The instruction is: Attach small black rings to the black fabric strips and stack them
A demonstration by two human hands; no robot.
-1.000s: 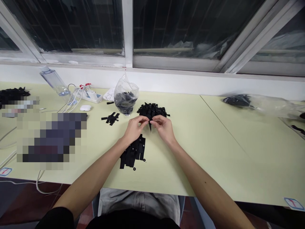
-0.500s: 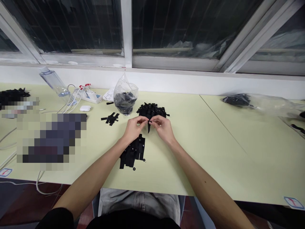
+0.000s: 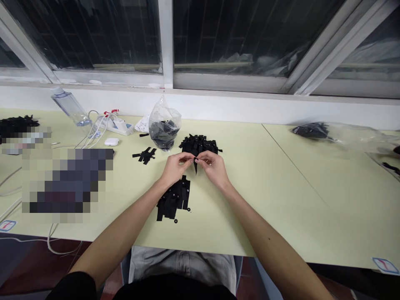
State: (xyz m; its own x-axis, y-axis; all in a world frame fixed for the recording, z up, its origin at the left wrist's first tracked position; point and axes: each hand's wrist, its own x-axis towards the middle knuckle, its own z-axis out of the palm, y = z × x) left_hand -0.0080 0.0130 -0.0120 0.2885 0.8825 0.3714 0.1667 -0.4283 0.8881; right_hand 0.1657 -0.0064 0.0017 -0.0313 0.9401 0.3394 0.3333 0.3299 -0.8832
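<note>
My left hand (image 3: 175, 167) and my right hand (image 3: 213, 166) meet above the table, both pinching the top of one black strip (image 3: 195, 166) that hangs down between them. Just beyond them lies a loose heap of black strips (image 3: 198, 144). Under my left wrist sits a neater stack of black strips (image 3: 174, 199), with two small black rings (image 3: 176, 221) on the table beside it. A few more strips (image 3: 145, 154) lie to the left.
A clear plastic bag with black pieces (image 3: 164, 125) stands behind the heap. At the left are a water bottle (image 3: 71, 106), a power strip with cables (image 3: 115, 123) and a white earbud case (image 3: 111, 141). Another plastic bag (image 3: 337, 134) lies at the far right on the pale green table (image 3: 281, 187).
</note>
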